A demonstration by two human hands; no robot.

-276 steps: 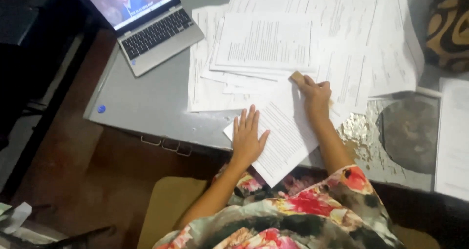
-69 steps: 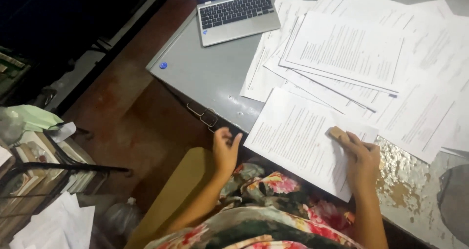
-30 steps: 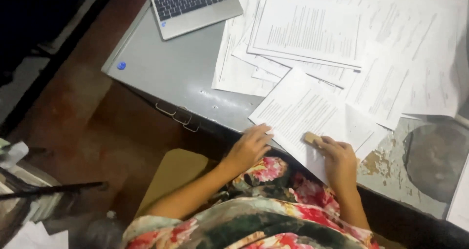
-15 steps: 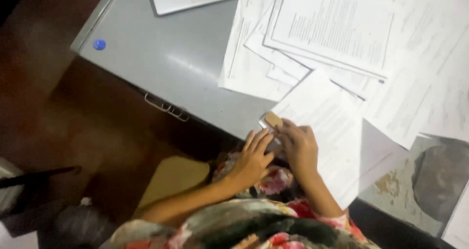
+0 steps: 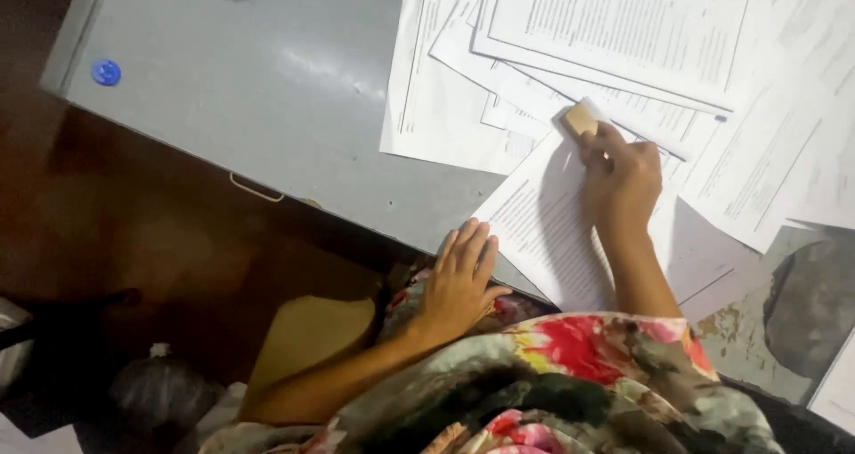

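Paperwork covers the grey metal desk [image 5: 267, 89] beyond both hands: loose white printed sheets [image 5: 623, 35], overlapping. One printed white sheet [image 5: 552, 231] lies under the hands, light and floppy, likely to slide unless pinned. The left hand [image 5: 459, 280] rests flat, fingers spread, on its near corner. The right hand [image 5: 623, 178] pinches a small tan rectangular eraser [image 5: 581, 118], firm and best gripped by its sides, at the sheet's far edge.
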